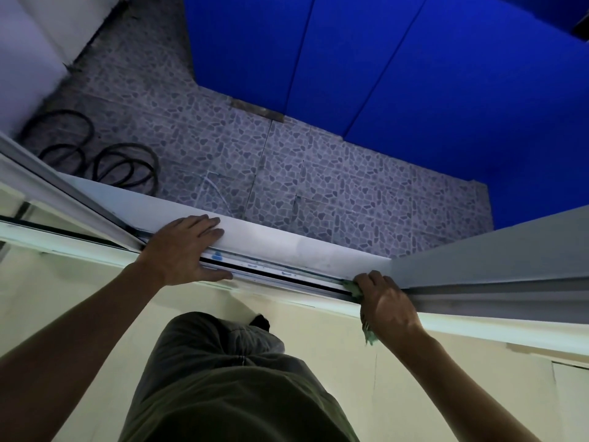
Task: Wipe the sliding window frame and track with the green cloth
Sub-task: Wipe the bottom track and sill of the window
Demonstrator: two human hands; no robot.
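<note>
Right now you are mid-wipe in the track [280, 274]: your right hand [387, 303] has its grip curled around the green cloth [353, 288], pressed into the channel's corner at four o'clock. Your left hand [186, 248] lies flat, fingers straight, bracing on the sill [287, 240] at nine o'clock. Next, probably drag the cloth leftward along the channel.

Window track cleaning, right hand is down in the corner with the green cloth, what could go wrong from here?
1. The right hand presses the green cloth into the track right where the frame upright meets it; fingers could get pinched or scraped there.
2. The left hand rests flat across the track and sill with the person leaning over an open window; a slip could tip them forward.
3. The cloth's loose end dangles below the hand and may snag.
</note>
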